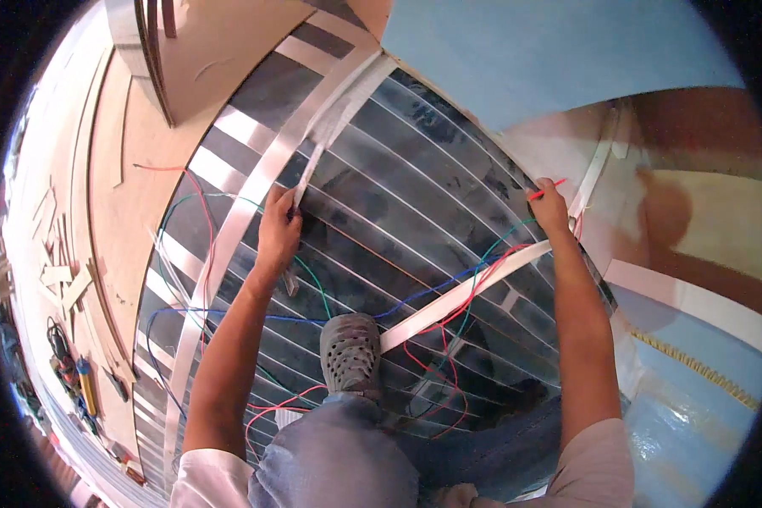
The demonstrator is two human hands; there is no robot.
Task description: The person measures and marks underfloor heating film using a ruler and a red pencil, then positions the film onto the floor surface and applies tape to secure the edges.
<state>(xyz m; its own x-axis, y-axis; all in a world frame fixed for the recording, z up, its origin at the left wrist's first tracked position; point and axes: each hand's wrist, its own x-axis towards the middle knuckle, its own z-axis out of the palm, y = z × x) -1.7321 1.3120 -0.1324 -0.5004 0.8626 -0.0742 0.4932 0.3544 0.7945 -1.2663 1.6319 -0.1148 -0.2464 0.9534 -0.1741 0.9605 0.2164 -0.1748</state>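
Note:
On the left, my left hand [279,224] is closed at the lower end of a narrow pale strip [311,169], which runs up beside a wide light band. What lies under its fingers is partly hidden. My right hand [552,212] is at the right edge of the dark slatted panel [364,195], its fingers pinched round a slim red pencil [548,189]. A pale flat batten [474,288] slants from near my grey clog [351,356] up to the right hand. Blue wire [432,292], green wire [317,279] and red wire [457,372] trail loosely over the panel.
Wood offcuts [68,279] and several hand tools [85,385] lie on the board at left. A light-blue board [559,51] stands at the upper right. A yellow tape measure [694,368] stretches over a blue surface at right. My foot rests on the panel.

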